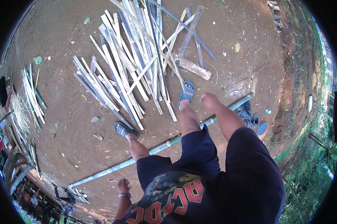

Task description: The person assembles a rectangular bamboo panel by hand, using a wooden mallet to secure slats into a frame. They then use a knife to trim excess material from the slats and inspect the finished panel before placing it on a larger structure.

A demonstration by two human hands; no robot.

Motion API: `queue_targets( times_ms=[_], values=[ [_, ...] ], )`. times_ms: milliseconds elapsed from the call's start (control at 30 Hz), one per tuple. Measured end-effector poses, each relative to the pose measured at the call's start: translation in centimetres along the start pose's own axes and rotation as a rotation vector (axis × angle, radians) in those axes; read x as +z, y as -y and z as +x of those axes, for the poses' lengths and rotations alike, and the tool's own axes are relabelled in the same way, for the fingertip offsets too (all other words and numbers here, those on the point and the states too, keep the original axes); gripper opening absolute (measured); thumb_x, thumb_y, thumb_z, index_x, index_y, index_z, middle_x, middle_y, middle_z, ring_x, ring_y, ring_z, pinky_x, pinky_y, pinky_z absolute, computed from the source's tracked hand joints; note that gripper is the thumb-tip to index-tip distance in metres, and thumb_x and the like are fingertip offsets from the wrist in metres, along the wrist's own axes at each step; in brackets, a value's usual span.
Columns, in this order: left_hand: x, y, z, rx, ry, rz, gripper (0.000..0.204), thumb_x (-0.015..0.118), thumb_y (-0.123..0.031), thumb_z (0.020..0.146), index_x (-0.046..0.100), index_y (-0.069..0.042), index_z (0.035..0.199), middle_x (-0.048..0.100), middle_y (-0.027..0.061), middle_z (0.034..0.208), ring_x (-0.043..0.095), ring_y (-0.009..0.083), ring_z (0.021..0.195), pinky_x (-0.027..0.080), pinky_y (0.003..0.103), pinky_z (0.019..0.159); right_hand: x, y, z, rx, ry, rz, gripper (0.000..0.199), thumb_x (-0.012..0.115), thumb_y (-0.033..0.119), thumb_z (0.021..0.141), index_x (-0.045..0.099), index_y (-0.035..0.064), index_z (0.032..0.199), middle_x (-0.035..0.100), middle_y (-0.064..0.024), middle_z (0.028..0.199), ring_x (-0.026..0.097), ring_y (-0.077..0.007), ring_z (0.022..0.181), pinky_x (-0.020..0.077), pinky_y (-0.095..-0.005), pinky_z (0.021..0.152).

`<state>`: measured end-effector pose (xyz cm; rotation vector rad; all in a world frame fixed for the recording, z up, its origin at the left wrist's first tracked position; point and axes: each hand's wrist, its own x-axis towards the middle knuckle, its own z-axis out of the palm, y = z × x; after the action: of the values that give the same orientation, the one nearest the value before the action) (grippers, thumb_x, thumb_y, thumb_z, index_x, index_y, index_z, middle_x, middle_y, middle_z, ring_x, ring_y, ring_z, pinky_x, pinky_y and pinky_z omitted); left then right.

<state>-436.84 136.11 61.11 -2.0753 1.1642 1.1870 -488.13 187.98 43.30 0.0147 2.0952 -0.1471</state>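
Observation:
My left hand (124, 186), with a bracelet at the wrist, hangs low at my left side, its fingers loosely bent and apart, holding nothing. My right hand (210, 100) is out in front of me above the dirt, its fingers curled in, with nothing visible in it. Under my legs a long green bamboo pole (166, 144) lies slantwise on the ground, and the right hand is nearest its far right part. A large heap of split bamboo strips (120, 59) spreads ahead of my sandalled feet. Neither hand touches the strips.
A short piece of log (194, 68) lies at the heap's right edge. Dark footwear (247, 114) and a small can (267, 111) sit by the pole's right end. Smaller strips (33, 95) lie at left, near another person (3, 93). Greenery borders the right.

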Motion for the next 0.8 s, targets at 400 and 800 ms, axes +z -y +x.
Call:
queue_targets(
  times_ms=[400,800],
  values=[
    [27.1,-4.0,-6.0,0.191,0.038,0.933,0.086,0.070,-0.052,0.083,0.038,0.001,0.143,0.047,0.0325,0.138,0.047,0.0475,0.130,0.039,0.050,0.108,-1.9,8.8,32.4,0.214,-0.557,0.905,0.091,0.081,0.035,0.081,0.031,-0.0041,0.147,0.040,-0.0287,0.149,0.043,-0.0406,0.138,0.0375,-0.0426,0.115],
    [24.0,-1.6,-4.2,0.267,0.008,0.829,0.068,0.072,-0.040,0.085,0.046,0.002,0.132,0.053,0.0281,0.126,0.051,0.0442,0.119,0.040,0.049,0.103,5.0,10.0,35.2,0.347,-0.493,0.859,0.043,0.080,0.023,0.081,0.059,0.0080,0.115,0.072,-0.0143,0.110,0.069,-0.0339,0.106,0.0520,-0.0433,0.093]
  ],
)
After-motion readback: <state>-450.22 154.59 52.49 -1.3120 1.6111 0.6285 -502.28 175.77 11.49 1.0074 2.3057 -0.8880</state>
